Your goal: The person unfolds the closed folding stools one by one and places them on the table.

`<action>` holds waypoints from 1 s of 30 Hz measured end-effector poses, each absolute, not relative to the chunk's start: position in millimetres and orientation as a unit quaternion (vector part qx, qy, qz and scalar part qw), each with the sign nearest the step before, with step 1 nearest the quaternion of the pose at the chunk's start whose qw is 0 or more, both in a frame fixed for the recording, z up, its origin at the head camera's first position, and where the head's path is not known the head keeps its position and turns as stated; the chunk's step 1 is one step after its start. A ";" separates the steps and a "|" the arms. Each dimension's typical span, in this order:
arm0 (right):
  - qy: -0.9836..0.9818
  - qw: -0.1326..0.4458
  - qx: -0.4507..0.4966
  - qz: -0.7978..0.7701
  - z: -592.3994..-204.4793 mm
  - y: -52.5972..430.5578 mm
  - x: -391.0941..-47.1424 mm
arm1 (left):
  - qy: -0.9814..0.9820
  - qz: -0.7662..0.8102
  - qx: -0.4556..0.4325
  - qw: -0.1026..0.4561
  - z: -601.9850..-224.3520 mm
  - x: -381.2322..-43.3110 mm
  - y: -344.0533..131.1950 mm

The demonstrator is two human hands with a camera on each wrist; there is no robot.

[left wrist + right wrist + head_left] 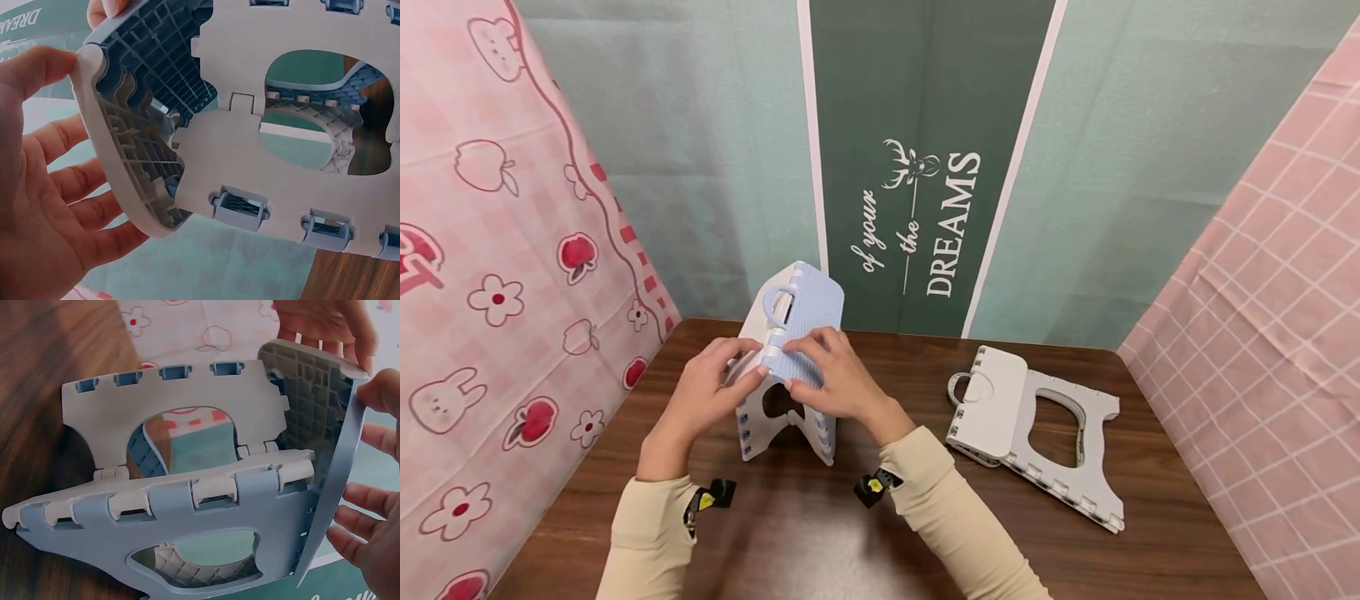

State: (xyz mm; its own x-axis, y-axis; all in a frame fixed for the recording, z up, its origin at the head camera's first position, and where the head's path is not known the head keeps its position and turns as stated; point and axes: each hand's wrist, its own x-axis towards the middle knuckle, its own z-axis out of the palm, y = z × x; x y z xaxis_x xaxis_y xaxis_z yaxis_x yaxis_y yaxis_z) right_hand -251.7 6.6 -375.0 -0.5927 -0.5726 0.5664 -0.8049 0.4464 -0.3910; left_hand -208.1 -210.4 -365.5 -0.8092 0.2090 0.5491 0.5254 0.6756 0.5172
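A blue and white folding stool (814, 304) stands on the table, partly unfolded, its two top panels meeting in a raised ridge and its legs spread at the base. My left hand (702, 396) holds the white top panel (115, 162), thumb at the ridge edge and fingers along the outer face. On the other side my right hand (841, 377) holds the blue top panel (331, 487), its thumb near the ridge and fingers spread over the textured face. Ribbed undersides of both panels show in the wrist views. A blue loop handle (772, 307) sticks up from the ridge.
A second folding stool (1003, 400), white and light grey, lies folded flat on the wooden table (760, 542) to the right. Behind the table hangs a green cloth (880, 100) with printed lettering. Pink patterned cloths stand at the left (497, 250) and right (1262, 292).
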 end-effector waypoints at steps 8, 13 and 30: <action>-0.835 0.180 0.411 0.320 -375.5 5.0 -251.7 | -0.890 -0.339 -0.207 0.223 -363.1 -207.1 -212.4; -0.845 0.156 0.418 0.296 -370.8 8.4 -255.4 | -0.900 -0.329 -0.206 0.199 -361.3 -208.4 -211.5; -0.856 0.134 0.425 0.263 -366.4 10.0 -259.6 | -0.915 -0.285 -0.225 0.175 -355.8 -212.7 -213.4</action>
State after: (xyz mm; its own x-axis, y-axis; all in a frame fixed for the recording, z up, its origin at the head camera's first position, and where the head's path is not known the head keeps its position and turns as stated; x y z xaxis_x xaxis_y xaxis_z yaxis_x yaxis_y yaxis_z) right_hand -259.6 10.0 -366.4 -0.6028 -0.6568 0.4530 -0.7979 0.4997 -0.3371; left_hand -212.7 -213.4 -355.8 -0.8373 0.3128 0.4484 0.5122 0.7356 0.4433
